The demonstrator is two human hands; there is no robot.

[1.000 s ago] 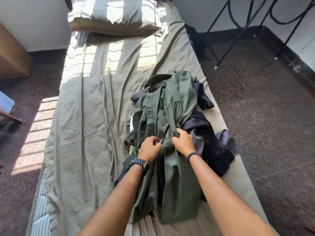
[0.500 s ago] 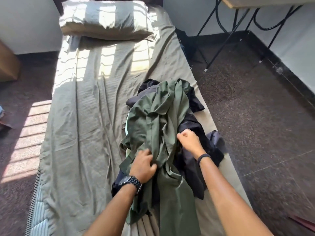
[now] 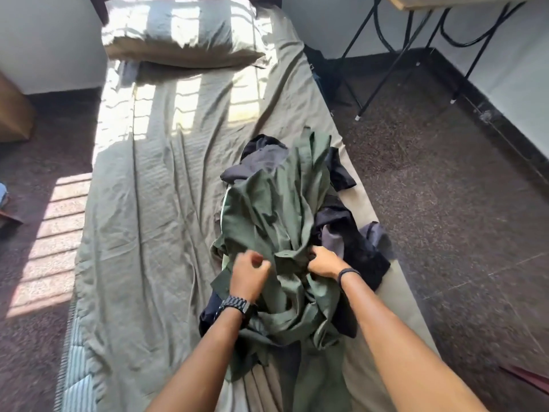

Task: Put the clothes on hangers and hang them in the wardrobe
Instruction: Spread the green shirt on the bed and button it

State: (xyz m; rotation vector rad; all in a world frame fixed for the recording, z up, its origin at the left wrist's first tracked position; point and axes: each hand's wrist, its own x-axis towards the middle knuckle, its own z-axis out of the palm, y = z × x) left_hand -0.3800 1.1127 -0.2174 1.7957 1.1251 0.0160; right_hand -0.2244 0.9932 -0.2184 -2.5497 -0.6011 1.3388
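Clearly you were at the first step, sorting one garment out of the pile: the green shirt (image 3: 276,221) lay crumpled atop dark clothes (image 3: 353,233) near the right edge of the bed (image 3: 154,203). Your right hand (image 3: 325,261) pinched a fold of the shirt beside its button placket, while your left hand (image 3: 249,270) hovered just over the cloth with fingers loosely curled, seemingly holding nothing. No hanger or wardrobe was in view, so next you probably needed to lift the shirt free, find its collar and fetch a hanger.
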